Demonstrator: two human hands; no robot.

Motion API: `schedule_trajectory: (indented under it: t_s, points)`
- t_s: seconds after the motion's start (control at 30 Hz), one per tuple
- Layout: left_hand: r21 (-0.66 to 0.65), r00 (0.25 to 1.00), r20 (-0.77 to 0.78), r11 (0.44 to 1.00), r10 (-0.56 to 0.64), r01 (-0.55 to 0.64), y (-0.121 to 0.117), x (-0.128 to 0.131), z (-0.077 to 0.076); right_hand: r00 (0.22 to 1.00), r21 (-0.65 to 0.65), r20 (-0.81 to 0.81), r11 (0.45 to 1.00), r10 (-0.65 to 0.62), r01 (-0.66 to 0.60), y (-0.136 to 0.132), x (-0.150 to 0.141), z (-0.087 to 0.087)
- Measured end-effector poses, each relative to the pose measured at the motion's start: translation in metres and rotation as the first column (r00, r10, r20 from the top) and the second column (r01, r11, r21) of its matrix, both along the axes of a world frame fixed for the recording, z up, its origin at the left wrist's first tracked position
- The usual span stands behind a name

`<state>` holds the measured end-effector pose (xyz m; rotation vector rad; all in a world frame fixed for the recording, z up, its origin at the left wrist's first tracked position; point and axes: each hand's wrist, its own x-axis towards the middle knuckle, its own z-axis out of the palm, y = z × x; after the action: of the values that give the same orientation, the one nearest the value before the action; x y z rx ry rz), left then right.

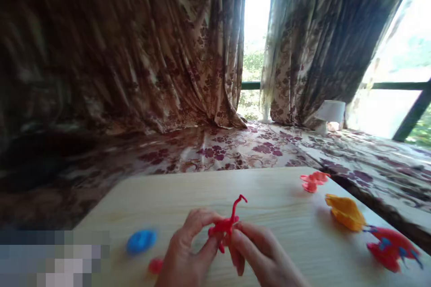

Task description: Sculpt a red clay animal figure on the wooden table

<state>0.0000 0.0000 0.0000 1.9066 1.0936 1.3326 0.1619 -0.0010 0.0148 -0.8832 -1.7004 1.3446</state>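
Note:
Both hands meet over the middle of the table around a small red clay figure [222, 224] with a thin stalk that rises and bends over at its tip. Thumb and fingers of my left hand [190, 249] pinch its left side. My right hand [261, 251] is closed on its right side, fingertips pressed together near the stalk's base. Fingers cover part of the figure. Left of my left hand lies a blurred blue round piece [141, 241], and a small red lump [156, 265] is partly hidden by that hand.
Along the right side of the pale wooden table [198, 188] stand a coral-coloured shaped piece [313, 181], a yellow-orange piece [346, 212] and a red figure with blue parts [392, 247]. Behind are floral-covered surfaces, patterned curtains [188, 54] and a white lamp [332, 111].

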Motion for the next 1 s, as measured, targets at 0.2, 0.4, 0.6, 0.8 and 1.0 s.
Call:
schedule_trajectory:
  t_s: [0.2,0.4,0.6,0.8,1.0]
  points:
    - [0.028,1.000,-0.006,0.999,-0.016,0.016,-0.004,0.003,0.007,0.999,-0.006,-0.035,1.000,0.002,-0.002,-0.003,0.004,-0.002]
    - [-0.092,0.999,0.026,0.995,0.038,-0.035,-0.003,0.002,0.005,0.996,-0.070,-0.083,0.997,-0.026,0.020,-0.002,0.003,-0.001]
    - [-0.198,0.995,0.077,0.979,0.069,-0.053,-0.004,0.003,0.010,0.998,-0.083,-0.032,0.996,-0.048,0.045,-0.003,0.004,0.001]
    - [-0.337,0.978,0.197,0.941,0.068,0.002,-0.005,0.005,0.014,0.997,-0.062,0.005,0.995,-0.076,0.076,-0.002,0.004,-0.003]
    - [-0.438,0.938,0.297,0.898,0.180,-0.034,-0.002,0.001,0.010,0.946,0.077,0.029,0.944,-0.323,0.320,0.014,0.018,-0.011]
